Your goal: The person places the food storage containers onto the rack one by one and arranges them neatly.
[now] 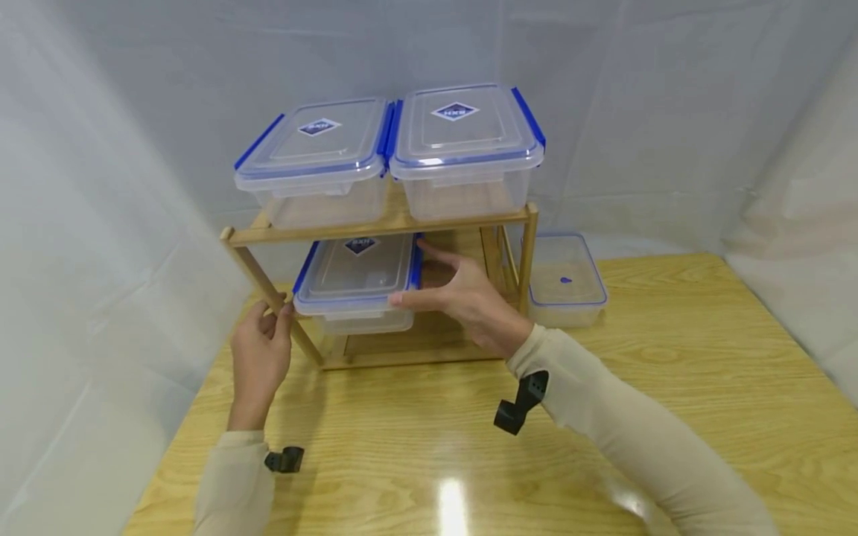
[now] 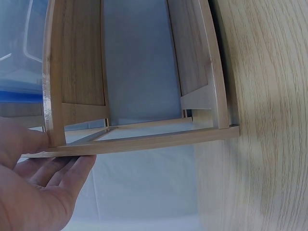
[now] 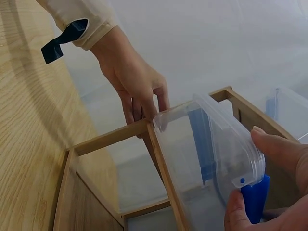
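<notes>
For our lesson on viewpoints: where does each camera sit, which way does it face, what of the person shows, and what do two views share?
Head: on the head, facing forward and down at the wooden rack; left hand, right hand and both sleeves show.
Left wrist: on that wrist, facing into the rack's frame; only the left hand shows.
Right wrist: on that wrist, facing across the lower container toward the left hand; both hands and left sleeve show.
Shared: head and right wrist show both hands, rack and lower container.
</notes>
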A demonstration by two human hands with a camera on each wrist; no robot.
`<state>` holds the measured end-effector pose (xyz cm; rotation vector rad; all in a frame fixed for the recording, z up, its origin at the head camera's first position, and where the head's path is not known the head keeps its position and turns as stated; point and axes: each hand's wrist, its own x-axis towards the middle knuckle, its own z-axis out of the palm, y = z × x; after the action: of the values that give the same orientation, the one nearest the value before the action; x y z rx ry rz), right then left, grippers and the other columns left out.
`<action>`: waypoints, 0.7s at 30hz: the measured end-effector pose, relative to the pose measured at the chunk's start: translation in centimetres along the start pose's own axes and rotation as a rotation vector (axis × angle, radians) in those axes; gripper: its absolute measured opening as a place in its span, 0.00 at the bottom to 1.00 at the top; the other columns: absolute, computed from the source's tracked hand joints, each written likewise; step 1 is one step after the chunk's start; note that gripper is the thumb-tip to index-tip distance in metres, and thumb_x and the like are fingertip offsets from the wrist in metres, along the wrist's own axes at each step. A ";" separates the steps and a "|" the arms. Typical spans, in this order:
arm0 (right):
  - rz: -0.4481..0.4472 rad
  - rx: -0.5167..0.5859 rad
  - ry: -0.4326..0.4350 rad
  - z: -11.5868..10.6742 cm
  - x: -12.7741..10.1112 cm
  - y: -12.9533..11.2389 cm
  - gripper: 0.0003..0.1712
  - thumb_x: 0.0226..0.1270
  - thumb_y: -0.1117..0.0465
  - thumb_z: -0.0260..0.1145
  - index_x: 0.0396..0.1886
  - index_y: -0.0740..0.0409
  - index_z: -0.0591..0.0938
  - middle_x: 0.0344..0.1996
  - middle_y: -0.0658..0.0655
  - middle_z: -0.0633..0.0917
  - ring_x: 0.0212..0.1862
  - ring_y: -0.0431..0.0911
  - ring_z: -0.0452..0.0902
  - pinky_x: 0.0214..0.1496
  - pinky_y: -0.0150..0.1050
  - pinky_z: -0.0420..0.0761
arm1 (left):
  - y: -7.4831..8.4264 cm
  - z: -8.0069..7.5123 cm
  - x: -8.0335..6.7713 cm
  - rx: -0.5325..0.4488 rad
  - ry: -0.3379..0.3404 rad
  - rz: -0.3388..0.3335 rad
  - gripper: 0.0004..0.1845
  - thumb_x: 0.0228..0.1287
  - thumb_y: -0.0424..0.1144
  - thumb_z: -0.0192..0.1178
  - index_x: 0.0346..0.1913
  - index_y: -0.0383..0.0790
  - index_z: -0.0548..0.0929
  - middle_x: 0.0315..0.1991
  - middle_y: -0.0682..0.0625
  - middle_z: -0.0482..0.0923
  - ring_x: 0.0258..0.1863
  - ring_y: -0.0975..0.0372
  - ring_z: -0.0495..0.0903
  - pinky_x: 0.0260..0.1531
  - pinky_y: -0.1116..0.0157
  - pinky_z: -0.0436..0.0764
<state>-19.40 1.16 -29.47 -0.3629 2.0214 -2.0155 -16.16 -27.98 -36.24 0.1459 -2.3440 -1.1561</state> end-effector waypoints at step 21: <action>-0.161 0.178 0.176 1.8 0.8 1.7 0.24 0.44 0.61 0.80 0.38 0.64 0.78 0.31 0.58 0.80 0.30 0.46 0.78 0.38 0.44 0.86 | 0.0 0.0 0.1 0.001 -0.014 -0.012 0.19 0.73 0.41 0.49 0.60 0.35 0.74 0.50 0.40 0.81 0.47 0.52 0.82 0.47 0.61 0.81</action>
<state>-19.50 -0.78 -31.19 -0.3306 1.9448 -2.3820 -16.25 -28.02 -36.26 0.1534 -2.3588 -1.1652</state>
